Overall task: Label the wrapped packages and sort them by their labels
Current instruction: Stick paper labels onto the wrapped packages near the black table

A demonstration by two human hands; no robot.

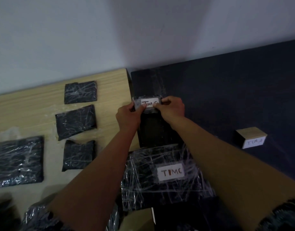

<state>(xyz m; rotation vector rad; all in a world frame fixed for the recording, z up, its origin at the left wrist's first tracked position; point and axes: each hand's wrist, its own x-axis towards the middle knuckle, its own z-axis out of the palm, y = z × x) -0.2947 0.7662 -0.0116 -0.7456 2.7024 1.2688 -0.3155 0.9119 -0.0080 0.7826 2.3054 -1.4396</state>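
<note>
Head view: both arms extended forward. Left hand (pixel 126 112) and right hand (pixel 172 108) each pinch an end of a white paper label (pixel 149 102) under clear tape, grip clamped, on a dark package (pixel 153 127) atop the black worktop (pixel 226 97). 4 crinkled film-wrapped packages (pixel 76 124) lie on the wooden worktop (pixel 35 110).

Bare dark tabletop (pixel 226 97) right; only wooden block (pixel 251 137) obstructs
</note>
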